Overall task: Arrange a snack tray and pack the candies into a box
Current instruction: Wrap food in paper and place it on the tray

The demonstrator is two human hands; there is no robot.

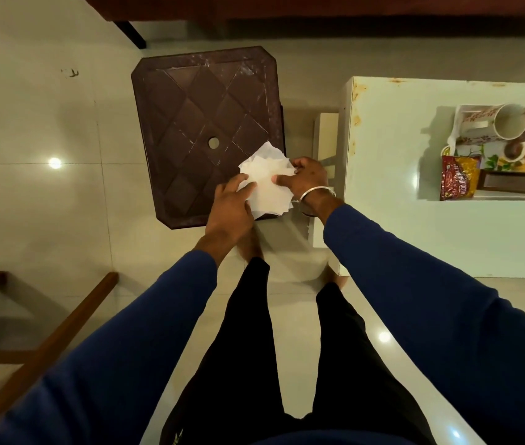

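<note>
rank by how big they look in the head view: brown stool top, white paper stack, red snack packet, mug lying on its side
1. brown stool top
2. white paper stack
3. mug and red snack packet: look alike, not ranked.

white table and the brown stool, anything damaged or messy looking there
Yes. The white table has rust-coloured stains along its left edge and far corner. The brown plastic stool shows whitish scuffs near its far edge. The stack of white paper napkins held in both hands is fanned unevenly, its corners askew.
</note>
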